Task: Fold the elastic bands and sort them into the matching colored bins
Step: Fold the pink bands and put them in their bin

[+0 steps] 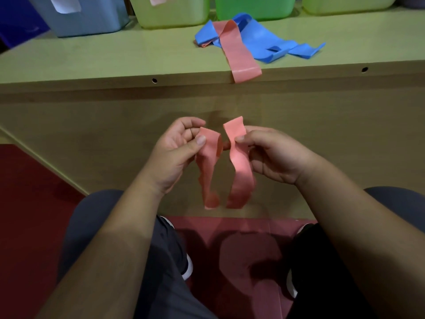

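I hold a pink elastic band (240,171) in front of the shelf, below its top edge. My left hand (177,153) pinches one end between thumb and fingers, and my right hand (273,155) pinches the other end. The band's two sides hang down side by side between my hands. On the shelf top, a second pink band (239,54) lies across a crumpled blue band (271,42) and droops over the front edge. At the back stand a blue-grey bin (87,19), two pale yellow-green bins (174,14) (345,5) and a green bin (253,8).
The wooden shelf (92,56) has a front edge with two small holes. Its front panel rises right behind my hands. My knees and shoes are below, over a red floor. A dark blue container (16,21) sits at the far left.
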Demonstrator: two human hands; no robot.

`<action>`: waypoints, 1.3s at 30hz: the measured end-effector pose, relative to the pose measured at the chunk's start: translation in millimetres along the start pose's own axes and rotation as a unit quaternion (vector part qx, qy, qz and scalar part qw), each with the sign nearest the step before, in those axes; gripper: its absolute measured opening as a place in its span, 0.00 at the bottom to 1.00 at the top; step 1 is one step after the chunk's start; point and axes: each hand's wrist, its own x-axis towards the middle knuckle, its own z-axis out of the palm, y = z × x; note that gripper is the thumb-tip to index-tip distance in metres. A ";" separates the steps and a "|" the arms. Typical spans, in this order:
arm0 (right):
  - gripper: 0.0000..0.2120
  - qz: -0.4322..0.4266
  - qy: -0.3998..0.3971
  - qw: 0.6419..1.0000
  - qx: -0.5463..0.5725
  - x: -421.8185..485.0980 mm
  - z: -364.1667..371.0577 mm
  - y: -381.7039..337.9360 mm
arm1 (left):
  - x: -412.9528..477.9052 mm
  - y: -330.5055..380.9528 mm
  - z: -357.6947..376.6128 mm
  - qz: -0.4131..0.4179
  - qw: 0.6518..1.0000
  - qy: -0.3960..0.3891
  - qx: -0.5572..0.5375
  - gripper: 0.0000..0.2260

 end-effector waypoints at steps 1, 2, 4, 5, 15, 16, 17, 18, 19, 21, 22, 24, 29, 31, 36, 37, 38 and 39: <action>0.13 0.000 0.004 1.000 -0.010 0.9 0.3 2.0 | -0.3 -0.2 0.1 0.000 1.000 -0.005 0.002 0.13; 0.13 0.001 0.007 1.000 -0.018 1.2 1.0 3.8 | -0.4 -0.6 -0.2 -0.001 1.000 -0.010 0.005 0.13; 0.12 0.002 0.014 1.000 -0.025 2.1 2.3 6.9 | -0.1 -1.7 -1.0 -0.003 1.000 -0.014 0.012 0.14; 0.12 0.003 0.017 1.000 -0.025 2.9 2.7 7.9 | 0.4 -2.3 -1.1 -0.002 1.000 -0.016 0.019 0.14; 0.16 0.019 0.004 1.000 -0.017 11.3 -0.2 11.1 | 3.0 -7.1 0.5 0.002 0.996 -0.023 0.086 0.14; 0.14 0.016 -0.003 0.999 -0.029 11.4 0.0 11.1 | 3.0 -6.9 0.6 0.001 0.996 -0.018 0.087 0.14; 0.13 0.013 -0.008 0.999 -0.039 11.8 -0.3 11.5 | 3.0 -6.8 0.6 0.000 0.996 -0.014 0.089 0.14; 0.13 0.010 -0.010 0.999 -0.041 11.6 0.2 11.3 | 3.0 -6.6 0.8 0.001 0.996 -0.011 0.093 0.15; 0.12 0.007 -0.007 0.999 -0.044 11.1 1.1 10.5 | 3.1 -6.7 0.3 0.002 0.995 -0.007 0.097 0.14; 0.13 -0.009 0.003 0.998 -0.069 10.0 2.4 8.5 | 3.3 -6.5 -0.9 0.003 0.994 -0.002 0.107 0.14; 0.12 -0.018 0.010 0.995 -0.094 9.8 2.3 7.7 | 3.1 -6.3 -1.8 0.001 0.994 -0.001 0.112 0.14; 0.10 -0.037 0.017 0.987 -0.155 9.8 -0.6 5.6 | 2.8 -5.9 -3.6 -0.003 0.991 -0.004 0.135 0.13; 0.15 -0.080 0.021 0.972 -0.221 9.6 -7.4 1.6 | 1.7 -11.8 -9.4 -0.041 0.974 -0.056 0.214 0.12; 0.15 -0.092 0.027 0.974 -0.207 10.0 -7.3 1.3 | 0.1 -15.8 -8.4 -0.050 0.948 -0.071 0.305 0.12; 0.15 -0.092 0.035 0.973 -0.209 8.3 -4.5 3.0 | -1.6 -16.1 -4.0 -0.024 0.879 -0.054 0.474 0.04; 0.14 -0.091 0.037 0.969 -0.228 8.2 -4.7 3.3 | -0.9 -15.7 -5.3 -0.019 0.871 -0.048 0.488 0.05; 0.13 -0.090 0.034 0.962 -0.256 8.3 -5.1 3.7 | -0.3 -15.2 -7.3 -0.017 0.868 -0.045 0.494 0.06; 0.11 -0.085 0.030 0.954 -0.286 8.1 -5.5 4.0 | -0.3 -14.5 -9.4 -0.016 0.868 -0.046 0.494 0.06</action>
